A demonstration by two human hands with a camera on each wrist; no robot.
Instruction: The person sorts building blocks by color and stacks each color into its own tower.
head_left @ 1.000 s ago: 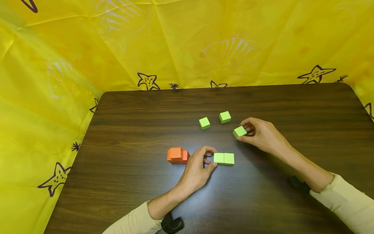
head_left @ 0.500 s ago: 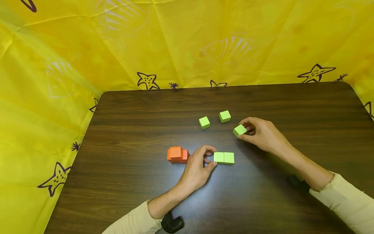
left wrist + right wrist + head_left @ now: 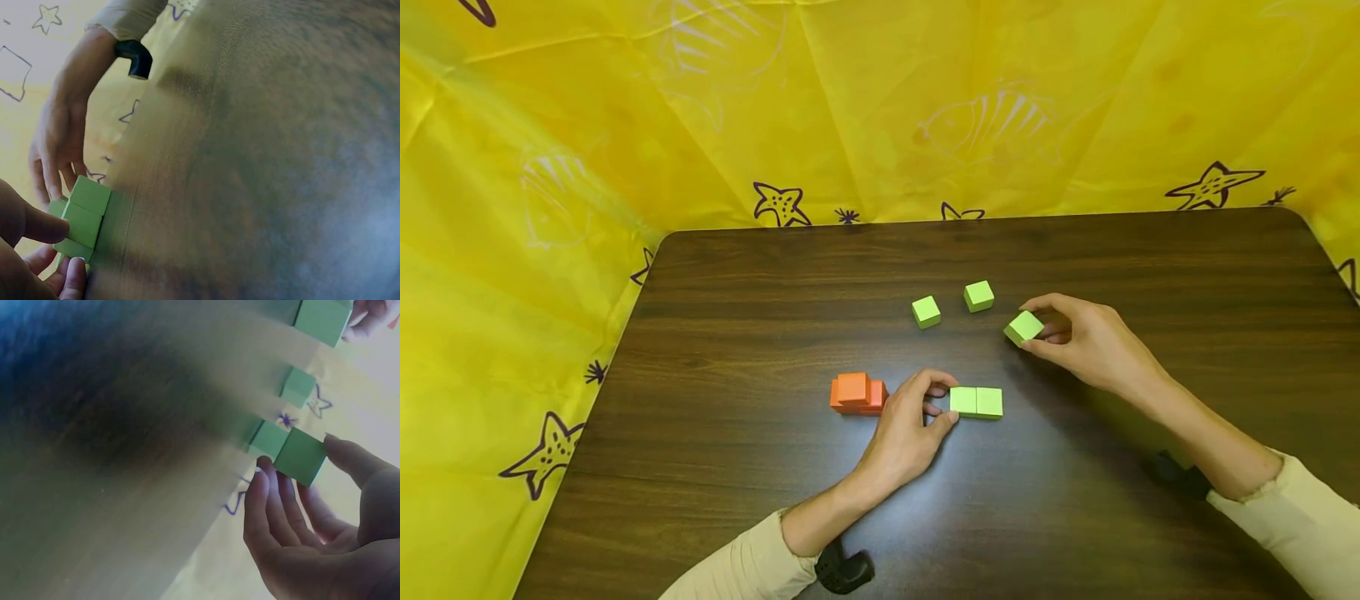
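Note:
My left hand (image 3: 906, 433) pinches the left one of two light green cubes (image 3: 976, 402) that sit side by side on the table, thumb at the near corner and a finger at the far one. In the left wrist view the thumb lies against this green pair (image 3: 86, 215). My right hand (image 3: 1093, 342) holds another green cube (image 3: 1024, 328) between thumb and fingers, turned at an angle. The right wrist view shows this cube (image 3: 300, 457) at the fingertips; whether it touches the table I cannot tell.
Two loose green cubes, one on the left (image 3: 926, 312) and one on the right (image 3: 979, 296), lie farther back on the dark wooden table (image 3: 737, 333). Just left of my left hand stand orange blocks (image 3: 853, 392), one atop the others. A yellow patterned cloth (image 3: 865, 108) hangs behind.
My right hand has shifted slightly right and away with its green cube, which has turned a little. The left hand keeps its grip beside the pair.

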